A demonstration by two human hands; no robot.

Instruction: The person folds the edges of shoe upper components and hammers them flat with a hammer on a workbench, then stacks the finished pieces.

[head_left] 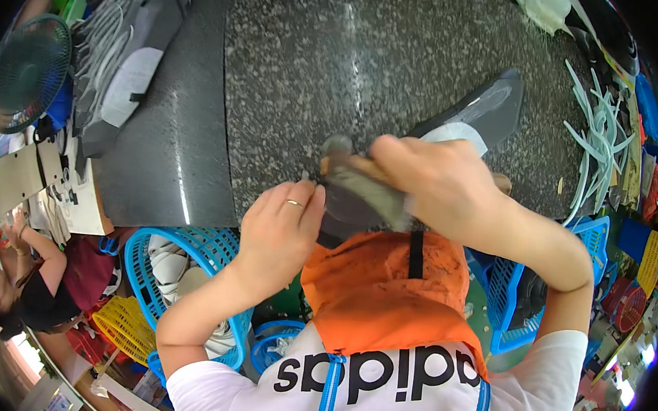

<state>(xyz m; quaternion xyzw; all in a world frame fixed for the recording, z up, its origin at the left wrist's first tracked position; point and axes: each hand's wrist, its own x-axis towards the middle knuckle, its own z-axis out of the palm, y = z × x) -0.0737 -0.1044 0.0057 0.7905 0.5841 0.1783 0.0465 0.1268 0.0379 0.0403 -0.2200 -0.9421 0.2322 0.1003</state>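
Note:
My right hand (439, 183) is closed round a wooden-handled tool (503, 183), whose handle end pokes out past the fist. It looks like a hammer, but motion blur hides its exact shape. Below it, a dark grey flat piece (344, 209) lies at the near edge of the speckled stone slab (293, 71). My left hand (281, 221), with a ring on one finger, pinches the left edge of that piece, its fingertips close to the tool. Another dark grey piece (499, 103) with a pale patch rests on the slab beyond my right hand.
Pale green strips (601, 138) lie at the slab's right side. Stacked grey pieces (120, 65) and a fan (30, 74) are at far left. Blue baskets (135, 264) stand below on both sides. An orange apron (390, 311) covers my front. A person (48, 284) sits at left.

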